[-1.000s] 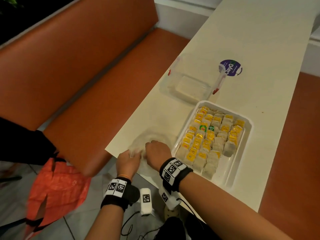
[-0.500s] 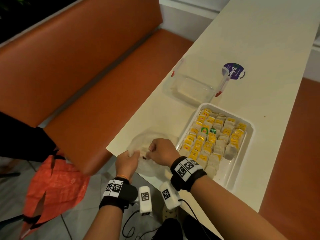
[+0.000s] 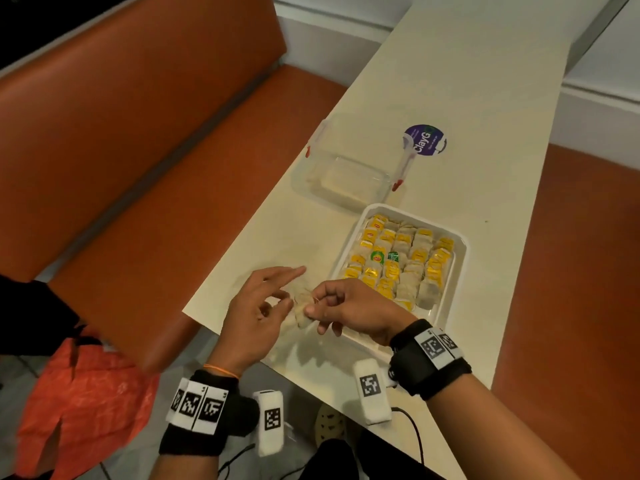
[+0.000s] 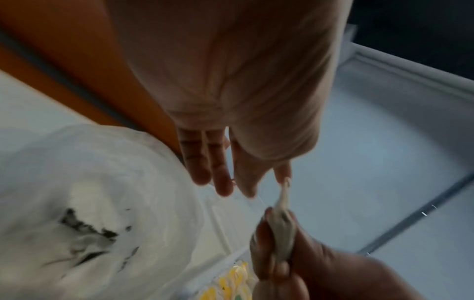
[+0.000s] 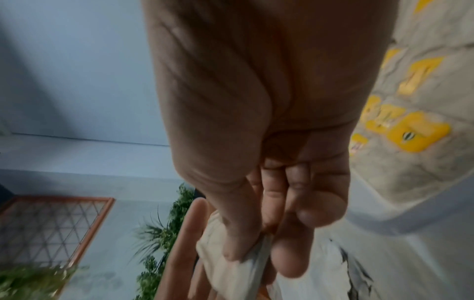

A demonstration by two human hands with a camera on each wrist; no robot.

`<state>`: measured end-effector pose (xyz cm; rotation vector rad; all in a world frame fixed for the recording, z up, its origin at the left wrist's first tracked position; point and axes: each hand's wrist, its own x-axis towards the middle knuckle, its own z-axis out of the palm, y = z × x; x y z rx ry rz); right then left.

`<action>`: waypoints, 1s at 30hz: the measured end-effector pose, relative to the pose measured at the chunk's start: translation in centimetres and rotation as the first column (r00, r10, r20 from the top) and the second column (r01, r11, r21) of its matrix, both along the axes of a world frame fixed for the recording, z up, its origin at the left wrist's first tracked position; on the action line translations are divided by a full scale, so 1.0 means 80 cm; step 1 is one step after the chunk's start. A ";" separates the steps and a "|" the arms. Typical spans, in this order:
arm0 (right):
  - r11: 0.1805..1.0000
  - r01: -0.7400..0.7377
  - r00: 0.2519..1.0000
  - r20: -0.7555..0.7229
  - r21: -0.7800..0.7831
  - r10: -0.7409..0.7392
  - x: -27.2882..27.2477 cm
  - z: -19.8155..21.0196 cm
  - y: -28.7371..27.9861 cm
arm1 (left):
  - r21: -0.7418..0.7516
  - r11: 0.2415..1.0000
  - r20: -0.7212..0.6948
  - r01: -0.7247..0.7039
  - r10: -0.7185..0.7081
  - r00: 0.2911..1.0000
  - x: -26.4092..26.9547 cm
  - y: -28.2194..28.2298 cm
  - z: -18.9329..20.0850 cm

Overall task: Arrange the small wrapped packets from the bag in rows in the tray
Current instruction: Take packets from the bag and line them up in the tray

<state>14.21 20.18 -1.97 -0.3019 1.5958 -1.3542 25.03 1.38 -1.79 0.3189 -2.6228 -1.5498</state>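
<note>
right hand (image 3: 349,311) pinching a packet (image 3: 302,311), left hand (image 3: 256,313) apparently tugging its corner; best freed, then laid in tray (image 3: 460,265) gap.

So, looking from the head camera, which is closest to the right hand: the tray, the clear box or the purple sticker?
From the right hand:
1. Tray, right beside it.
2. Clear box, beyond the tray.
3. Purple sticker, farthest up the table.

Cream table (image 3: 467,98): tray (image 3: 459,271), clear container (image 3: 301,178) (lidless), sticker (image 3: 425,140), bag (image 3: 298,348).
</note>
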 end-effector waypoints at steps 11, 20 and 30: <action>0.992 -0.127 0.992 -0.019 0.025 0.128 -0.005 -0.006 0.108 | 0.045 0.850 0.149 0.525 -0.526 0.837 -0.045 0.065 0.003; 0.974 0.108 0.983 -0.166 0.197 -0.075 -0.007 -0.012 0.179 | 0.112 0.888 0.144 0.446 -0.459 0.877 -0.079 0.133 -0.023; 0.874 0.415 0.893 -0.294 0.252 -0.340 -0.008 -0.021 0.227 | 0.082 0.940 0.263 0.330 -0.340 0.903 -0.127 0.213 -0.072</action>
